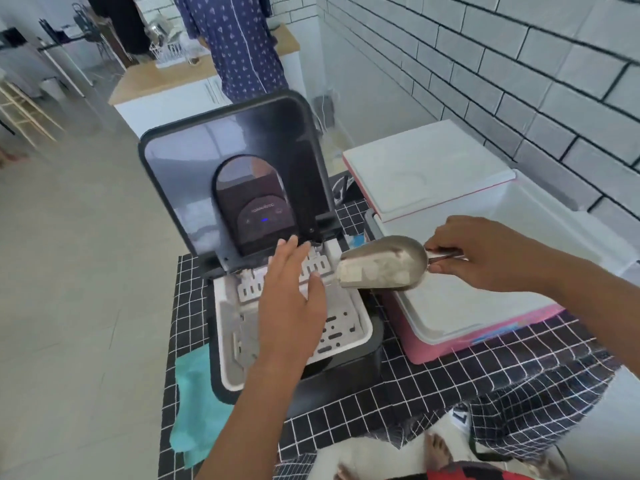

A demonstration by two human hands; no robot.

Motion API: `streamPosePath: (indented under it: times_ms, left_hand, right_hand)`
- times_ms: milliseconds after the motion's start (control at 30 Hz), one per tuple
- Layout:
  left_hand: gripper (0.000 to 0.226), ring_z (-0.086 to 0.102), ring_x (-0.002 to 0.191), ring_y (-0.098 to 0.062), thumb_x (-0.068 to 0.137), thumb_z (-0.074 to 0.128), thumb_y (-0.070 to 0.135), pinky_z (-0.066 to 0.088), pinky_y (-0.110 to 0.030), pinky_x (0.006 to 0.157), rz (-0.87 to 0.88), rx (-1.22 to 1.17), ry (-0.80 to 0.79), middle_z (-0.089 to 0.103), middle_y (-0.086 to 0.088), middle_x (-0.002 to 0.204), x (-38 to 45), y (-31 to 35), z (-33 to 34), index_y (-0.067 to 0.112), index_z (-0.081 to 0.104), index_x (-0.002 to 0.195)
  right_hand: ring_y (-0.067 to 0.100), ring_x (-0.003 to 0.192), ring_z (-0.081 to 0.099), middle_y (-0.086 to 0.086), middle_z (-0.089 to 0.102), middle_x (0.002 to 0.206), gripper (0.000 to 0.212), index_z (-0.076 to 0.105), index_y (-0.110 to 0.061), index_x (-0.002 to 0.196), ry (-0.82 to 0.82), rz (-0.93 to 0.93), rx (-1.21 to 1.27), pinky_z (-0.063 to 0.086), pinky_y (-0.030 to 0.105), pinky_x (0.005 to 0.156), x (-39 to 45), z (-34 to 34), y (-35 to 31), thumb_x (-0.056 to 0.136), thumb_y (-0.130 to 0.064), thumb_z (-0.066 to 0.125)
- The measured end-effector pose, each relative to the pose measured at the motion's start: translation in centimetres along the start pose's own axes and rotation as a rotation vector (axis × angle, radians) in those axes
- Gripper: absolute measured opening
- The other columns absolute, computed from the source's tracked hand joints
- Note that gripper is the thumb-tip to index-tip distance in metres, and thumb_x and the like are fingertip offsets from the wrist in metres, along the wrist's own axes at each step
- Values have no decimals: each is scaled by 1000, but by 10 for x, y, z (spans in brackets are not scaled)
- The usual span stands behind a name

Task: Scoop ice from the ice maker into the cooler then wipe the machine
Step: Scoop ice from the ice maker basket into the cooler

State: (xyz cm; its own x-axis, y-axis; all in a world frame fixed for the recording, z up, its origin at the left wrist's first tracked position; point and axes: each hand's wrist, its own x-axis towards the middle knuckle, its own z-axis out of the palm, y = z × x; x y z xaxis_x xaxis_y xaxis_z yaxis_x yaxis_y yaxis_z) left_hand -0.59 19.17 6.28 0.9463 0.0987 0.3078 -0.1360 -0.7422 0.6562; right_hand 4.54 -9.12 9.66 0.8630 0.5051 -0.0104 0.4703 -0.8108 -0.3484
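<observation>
The scoop (382, 263) is holding ice (363, 271), hanging between the open ice maker (277, 271) and the pink cooler (485, 336). The right hand (491, 252) is pinching its handle. The left hand (294, 292) is hovering flat, fingers spread, holding nothing.

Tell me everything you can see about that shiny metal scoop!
The shiny silver metal scoop has a rounded bowl and a thin handle. It looks like steel. Pale ice cubes fill it. The right hand holds its handle, keeping it roughly level in the air, between the black ice maker and the pink-and-white cooler.
</observation>
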Motion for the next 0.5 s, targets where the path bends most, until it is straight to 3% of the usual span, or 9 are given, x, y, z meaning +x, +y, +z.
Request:
streamPosePath:
  times_ms: [67, 167, 233, 400, 500]
  left_hand:
    - [42, 24, 144, -2, 96, 52, 16, 16, -21, 118, 47, -18, -25, 40, 9, 151, 13, 24, 20, 19, 52, 138]
    - [44, 27, 141, -2, 96, 53, 19, 13, -9, 109, 57, -44, -79, 41, 12, 151, 28, 56, 50, 24, 50, 139]
    - [46, 26, 141, -1, 97, 51, 26, 11, -7, 105, 35, -44, -144, 37, 15, 152, 34, 71, 73, 28, 44, 143]
    - [52, 29, 139, -26, 99, 40, 28, 22, -28, 113, -82, 182, -391, 31, -12, 152, 42, 94, 140, 2, 31, 143]
    - [71, 0, 147, -40, 97, 37, 22, 7, -43, 121, -193, 424, -394, -2, -30, 157, 33, 93, 170, -13, 2, 147]
  right_hand:
    - [4, 76, 46, -10, 52, 69, 21, 59, -22, 75, 17, 61, -29, 40, 32, 70, -13, -14, 22, 88, -38, 63]
    - [1, 70, 48, -12, 51, 68, 23, 52, -34, 67, 46, 179, -76, 37, 29, 62, -36, -32, 57, 87, -38, 64]
    - [0, 68, 49, -13, 52, 67, 28, 48, -35, 63, 49, 255, -144, 35, 27, 58, -49, -39, 80, 85, -42, 64]
    - [15, 77, 60, -13, 61, 82, 10, 68, -35, 85, 2, 373, -385, 46, 28, 62, -67, -44, 128, 81, -42, 62]
    - [18, 67, 58, -9, 60, 79, 7, 67, -30, 82, -48, 374, -574, 36, 24, 54, -62, -41, 146, 78, -32, 61]
